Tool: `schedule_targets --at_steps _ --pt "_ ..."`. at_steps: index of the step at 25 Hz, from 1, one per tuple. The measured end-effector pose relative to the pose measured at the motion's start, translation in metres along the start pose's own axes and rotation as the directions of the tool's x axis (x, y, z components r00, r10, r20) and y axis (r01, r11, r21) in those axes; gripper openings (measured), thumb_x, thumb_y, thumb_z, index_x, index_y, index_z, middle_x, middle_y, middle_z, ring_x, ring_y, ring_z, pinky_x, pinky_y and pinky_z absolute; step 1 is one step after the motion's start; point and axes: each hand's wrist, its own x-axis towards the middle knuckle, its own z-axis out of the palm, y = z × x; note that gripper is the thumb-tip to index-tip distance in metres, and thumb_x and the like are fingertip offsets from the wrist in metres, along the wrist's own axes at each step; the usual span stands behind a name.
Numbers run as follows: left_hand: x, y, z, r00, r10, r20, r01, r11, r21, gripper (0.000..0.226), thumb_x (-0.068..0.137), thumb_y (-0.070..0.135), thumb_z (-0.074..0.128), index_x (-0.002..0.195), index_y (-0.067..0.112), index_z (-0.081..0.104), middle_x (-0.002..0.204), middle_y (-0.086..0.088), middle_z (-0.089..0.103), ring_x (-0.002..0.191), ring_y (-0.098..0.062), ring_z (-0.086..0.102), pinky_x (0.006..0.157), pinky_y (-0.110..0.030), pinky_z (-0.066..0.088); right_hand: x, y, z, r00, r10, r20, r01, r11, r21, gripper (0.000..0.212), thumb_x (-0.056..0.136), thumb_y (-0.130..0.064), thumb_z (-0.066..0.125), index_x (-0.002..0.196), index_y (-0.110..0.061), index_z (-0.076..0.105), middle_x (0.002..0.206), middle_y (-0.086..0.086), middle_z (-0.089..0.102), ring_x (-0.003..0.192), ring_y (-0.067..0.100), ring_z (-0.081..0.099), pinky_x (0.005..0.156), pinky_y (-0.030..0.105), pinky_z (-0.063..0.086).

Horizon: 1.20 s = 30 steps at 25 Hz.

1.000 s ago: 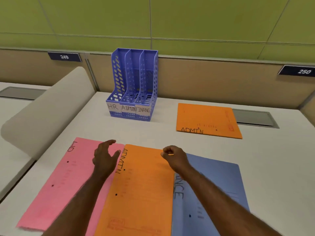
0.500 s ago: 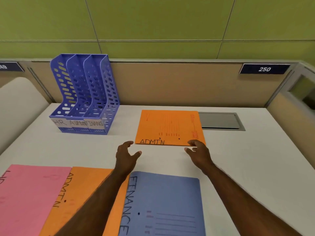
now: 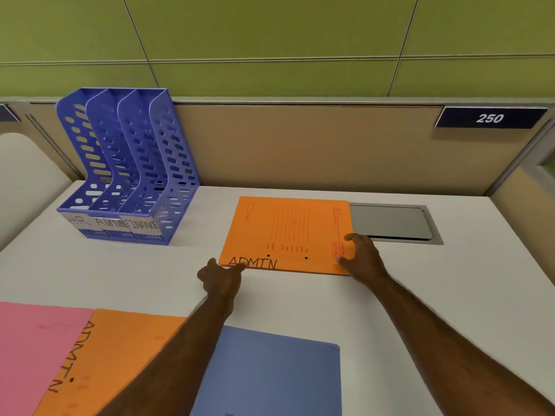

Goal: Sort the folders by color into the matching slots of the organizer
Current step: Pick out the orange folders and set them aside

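An orange folder [image 3: 288, 235] marked ADMIN lies flat on the white desk, right of the blue three-slot organizer [image 3: 126, 175] labelled HR, ADMIN and FINANCE. My right hand [image 3: 360, 256] grips the folder's near right corner, fingers curled over its edge. My left hand [image 3: 220, 277] touches the near left corner with its fingertips. Close to me lie a pink folder [image 3: 33, 355], a second orange ADMIN folder [image 3: 120, 355] and a blue folder [image 3: 270, 379], overlapping side by side; my left forearm crosses them.
A grey cable hatch [image 3: 390, 223] is set into the desk right behind the orange folder. A beige partition with a plate reading 250 [image 3: 489, 118] closes the back. A curved beige divider [image 3: 27, 175] stands at the left.
Both hands moved forward from the near folders to the far orange folder. The right one now grips its right corner and the left one has reached its left corner. My view turned right and closer.
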Motion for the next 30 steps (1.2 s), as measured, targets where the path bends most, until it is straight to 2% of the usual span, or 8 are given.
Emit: schedule_targets --at_steps 4,9,12,14,18,21,25,30 --pt "0.02 -0.003 0.003 0.998 -0.044 -0.049 0.052 0.984 0.168 0.075 0.08 0.039 0.073 0.138 0.004 0.041 0.139 -0.022 0.031 0.124 -0.04 0.043 0.103 -0.045 0.04 0.005 0.009 0.011 0.996 0.037 0.076 -0.031 0.996 -0.086 0.074 0.073 -0.026 0.081 0.137 -0.013 0.045 0.139 0.01 0.047 0.122 0.029 0.051 0.099 0.038 0.045" --pt "0.027 -0.003 0.016 0.996 -0.011 -0.092 0.035 0.964 0.262 0.063 0.077 0.041 0.074 0.126 0.009 0.05 0.129 -0.02 0.04 0.121 -0.037 0.041 0.097 -0.041 0.039 0.005 0.011 0.021 0.998 0.015 0.057 -0.003 0.979 -0.206 0.059 0.08 -0.031 0.075 0.131 -0.013 0.053 0.13 0.006 0.055 0.115 0.026 0.056 0.097 0.034 0.045" --pt "0.029 -0.001 0.02 0.99 -0.058 -0.131 0.073 0.991 0.11 0.065 0.074 0.034 0.077 0.126 0.009 0.048 0.131 -0.02 0.04 0.119 -0.038 0.044 0.096 -0.043 0.042 0.006 0.011 0.021 0.996 0.016 0.087 0.007 0.968 -0.252 0.057 0.083 -0.035 0.072 0.132 -0.014 0.053 0.13 0.005 0.056 0.116 0.026 0.056 0.098 0.036 0.045" --pt "0.032 0.001 0.022 0.989 -0.08 -0.123 0.067 0.993 -0.102 0.057 0.075 0.025 0.077 0.12 0.01 0.046 0.129 -0.021 0.045 0.111 -0.038 0.052 0.092 -0.044 0.048 0.007 0.012 0.02 0.994 0.013 0.104 0.017 0.959 -0.283 0.056 0.084 -0.037 0.069 0.133 -0.014 0.053 0.132 0.006 0.054 0.117 0.026 0.055 0.099 0.036 0.045" --pt "0.032 0.007 0.024 0.997 -0.074 -0.001 0.06 0.825 -0.562 0.046 0.084 0.0 0.067 0.108 0.02 0.033 0.116 -0.021 0.057 0.088 -0.03 0.062 0.062 -0.033 0.054 0.007 0.011 0.02 0.992 0.021 0.126 0.019 0.95 -0.312 0.057 0.086 -0.039 0.067 0.135 -0.015 0.052 0.136 0.006 0.052 0.12 0.026 0.054 0.101 0.036 0.044" --pt "0.026 0.015 0.025 0.998 -0.06 -0.021 0.034 0.786 -0.618 0.047 0.086 -0.007 0.062 0.109 0.022 0.032 0.119 -0.024 0.058 0.091 -0.031 0.062 0.058 -0.034 0.053 0.006 0.009 0.016 0.99 0.024 0.138 0.015 0.962 -0.274 0.057 0.085 -0.038 0.068 0.135 -0.015 0.052 0.136 0.005 0.052 0.12 0.025 0.054 0.1 0.035 0.045" --pt "0.017 0.029 0.015 0.999 0.039 -0.019 -0.042 0.708 -0.705 0.048 0.086 -0.01 0.06 0.114 0.019 0.035 0.122 -0.026 0.059 0.098 -0.035 0.064 0.063 -0.037 0.057 0.003 0.002 0.001 0.998 0.031 0.056 -0.028 0.999 -0.044 0.065 0.078 -0.032 0.077 0.135 -0.013 0.05 0.139 0.009 0.052 0.123 0.027 0.053 0.1 0.039 0.045" --pt "-0.003 0.058 -0.017 0.953 0.304 0.014 -0.216 0.707 -0.673 0.039 0.091 -0.002 0.058 0.121 0.016 0.04 0.116 -0.016 0.063 0.096 -0.03 0.068 0.063 -0.033 0.058 0.021 -0.036 -0.045 0.982 -0.145 -0.124 0.152 0.987 0.055 0.075 0.077 -0.028 0.079 0.14 -0.013 0.042 0.143 0.012 0.045 0.13 0.031 0.045 0.102 0.041 0.039"
